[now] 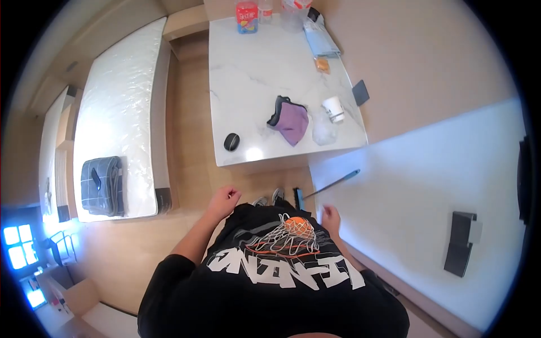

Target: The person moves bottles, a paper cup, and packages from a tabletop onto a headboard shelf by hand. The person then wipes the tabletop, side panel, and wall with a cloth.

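My left hand [226, 198] hangs in front of the table, its fingers loosely curled with nothing visible in them. On the other side of my body, my right hand [331, 216] is also curled; I see nothing in it. A blue broom [338, 179] with a dark-bristled head near my feet is the nearest thing to the right hand, and the two are apart. On the marble-patterned table [242, 73] lie a black computer mouse [231, 142], a purple cloth with black edging [291, 119], a white paper cup [334, 109] and a crumpled clear plastic bag [324, 132].
A red package [247, 17], a clear bottle [265, 10] and a light blue packet [321, 40] stand or lie toward the table's far end. To the left is a plastic-covered mattress [121, 96] with a folded checked blanket [103, 186]. A white wall panel [406, 186] bounds the right side.
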Available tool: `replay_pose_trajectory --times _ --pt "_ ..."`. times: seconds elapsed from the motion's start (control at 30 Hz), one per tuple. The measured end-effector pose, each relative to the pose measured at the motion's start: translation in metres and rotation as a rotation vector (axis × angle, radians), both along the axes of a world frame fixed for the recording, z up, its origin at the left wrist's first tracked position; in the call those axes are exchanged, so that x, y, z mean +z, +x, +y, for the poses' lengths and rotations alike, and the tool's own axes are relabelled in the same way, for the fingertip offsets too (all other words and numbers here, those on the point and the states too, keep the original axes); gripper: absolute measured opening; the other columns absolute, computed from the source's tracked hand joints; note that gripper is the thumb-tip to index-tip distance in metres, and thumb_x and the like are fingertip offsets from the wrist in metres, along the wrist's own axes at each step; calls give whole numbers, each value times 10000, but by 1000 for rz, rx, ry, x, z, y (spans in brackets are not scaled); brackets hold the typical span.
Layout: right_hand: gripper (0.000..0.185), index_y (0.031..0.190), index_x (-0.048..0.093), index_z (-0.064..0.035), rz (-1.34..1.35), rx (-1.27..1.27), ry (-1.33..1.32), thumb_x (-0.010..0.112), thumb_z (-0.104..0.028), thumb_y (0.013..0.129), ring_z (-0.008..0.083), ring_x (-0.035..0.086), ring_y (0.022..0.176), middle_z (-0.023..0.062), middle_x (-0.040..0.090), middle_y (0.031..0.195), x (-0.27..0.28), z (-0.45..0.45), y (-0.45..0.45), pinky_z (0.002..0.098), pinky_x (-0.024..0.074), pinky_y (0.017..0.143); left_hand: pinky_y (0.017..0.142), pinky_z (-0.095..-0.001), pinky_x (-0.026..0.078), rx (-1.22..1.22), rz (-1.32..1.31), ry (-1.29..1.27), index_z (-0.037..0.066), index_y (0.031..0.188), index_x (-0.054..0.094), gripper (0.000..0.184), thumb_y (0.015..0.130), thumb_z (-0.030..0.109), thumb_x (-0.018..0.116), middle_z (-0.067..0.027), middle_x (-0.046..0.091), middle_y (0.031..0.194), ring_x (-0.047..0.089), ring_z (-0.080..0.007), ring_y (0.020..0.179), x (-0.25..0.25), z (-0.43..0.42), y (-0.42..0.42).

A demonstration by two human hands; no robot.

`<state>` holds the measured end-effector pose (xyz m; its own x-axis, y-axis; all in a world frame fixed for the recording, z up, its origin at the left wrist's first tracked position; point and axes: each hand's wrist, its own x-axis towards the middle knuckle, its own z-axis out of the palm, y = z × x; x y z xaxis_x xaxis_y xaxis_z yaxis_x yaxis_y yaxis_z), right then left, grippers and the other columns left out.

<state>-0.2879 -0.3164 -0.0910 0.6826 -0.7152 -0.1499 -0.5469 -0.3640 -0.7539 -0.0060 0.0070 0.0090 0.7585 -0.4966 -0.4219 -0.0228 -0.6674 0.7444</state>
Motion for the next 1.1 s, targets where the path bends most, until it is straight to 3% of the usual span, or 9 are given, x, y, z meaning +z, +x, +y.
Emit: replay_pose_trajectory --times 0.13,0.23,0.37,0.47,0.5,0.57,0.67,0.87,1.1 --pt "240 1061 615 -30 -548 621 -412 627 -92 829 360 587 975 178 628 1055 114 -21 232 432 455 872 668 -327 497 118 -16 -21 23 922 653 251 902 273 641 -101 657 763 619 -185 704 11 -12 -6" --pt "341 1155 598 -24 -172 743 -577 631 -177 852 362 566 1104 174 603 1197 131 -34 345 457 450 936 658 -337 504 203 47 -35 25 908 656 228 896 253 643 -121 655 758 624 -215 686 32 -20 -7" --pt "535 1346 498 -24 138 785 -657 559 -320 905 371 412 1327 172 468 1425 78 -39 383 461 333 1098 632 -332 497 187 -103 -77 24 871 654 213 887 237 659 -100 639 701 616 -203 653 26 -8 7" --pt "564 1368 479 -18 166 686 -612 566 -321 899 385 354 1368 173 428 1461 66 -9 370 475 284 1129 668 -351 509 209 -100 -35 31 909 649 239 854 260 690 -114 650 808 637 -231 731 42 -5 40" --pt "568 1370 480 -24 136 684 -631 573 -319 894 382 352 1372 170 429 1462 60 -2 372 479 280 1131 765 -385 513 163 -288 7 63 1081 629 384 799 298 741 -158 627 1020 625 -290 884 24 -3 53" --pt "573 1373 482 -36 129 670 -635 586 -315 882 375 351 1376 161 432 1463 46 11 368 485 275 1133 872 -420 491 -54 -632 -17 93 1241 565 585 761 354 772 -179 535 1195 571 -336 1044 55 -30 90" --pt "580 1368 495 -61 89 653 -614 613 -302 854 364 365 1371 144 446 1456 81 27 365 491 278 1130 914 -436 471 -494 -673 85 117 1326 515 721 742 460 761 -189 484 1266 540 -359 1100 47 -64 139" --pt "580 1354 513 -71 243 566 -628 633 -262 820 371 378 1360 143 460 1444 85 33 372 489 288 1121 761 -424 464 -1027 -849 -209 37 926 585 257 726 188 641 -121 555 944 522 -307 884 -27 -68 204" --pt "588 1386 479 -70 352 272 -660 596 -252 839 382 363 1366 152 438 1464 66 40 378 475 276 1121 773 -401 430 -844 -489 -569 71 746 583 87 683 112 626 -114 568 837 524 -321 860 -29 0 282"
